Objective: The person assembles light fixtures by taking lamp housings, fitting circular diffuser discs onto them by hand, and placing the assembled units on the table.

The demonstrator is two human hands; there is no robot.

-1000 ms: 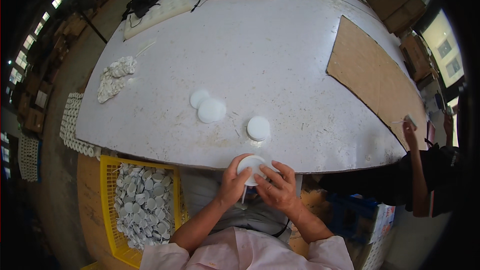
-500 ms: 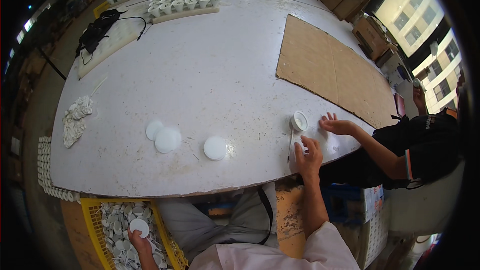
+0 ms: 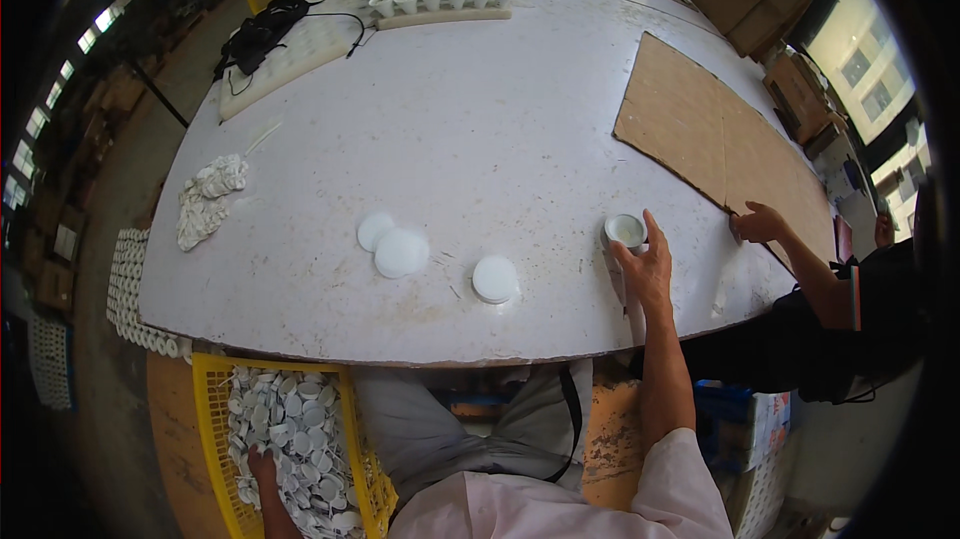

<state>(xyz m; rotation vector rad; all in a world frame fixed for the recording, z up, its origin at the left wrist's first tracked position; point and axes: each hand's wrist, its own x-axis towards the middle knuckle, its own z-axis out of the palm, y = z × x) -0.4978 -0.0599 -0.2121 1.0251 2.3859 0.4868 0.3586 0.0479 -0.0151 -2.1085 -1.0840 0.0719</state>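
My right hand point(image 3: 648, 267) is on the table at right, its thumb and fingers curved round a small white round cup point(image 3: 626, 230) whose wide mouth faces up. Below it at the left, my left hand point(image 3: 263, 467) reaches into a yellow plastic basket point(image 3: 222, 444). Its fingers are hidden among a heap of small white disc-like pieces point(image 3: 300, 419). Between the two hands, a white disc stack point(image 3: 494, 280) sits near the table's front edge. Further left, another pair of white discs point(image 3: 402, 253) lies overlapping.
A co-worker's hand point(image 3: 762, 223) rests at the edge of a flat cardboard sheet point(image 3: 720, 139) at right. A crumpled white cloth point(image 3: 210, 199) lies at left. Toward the back stand a tray of white cups point(image 3: 440, 21) and a black strap bundle point(image 3: 265, 31) on a pale tray.
My right hand has closed round the white cup. My left hand, which held a white disc, is down among the pieces. The co-worker's hand has drawn away from the cup toward the cardboard.
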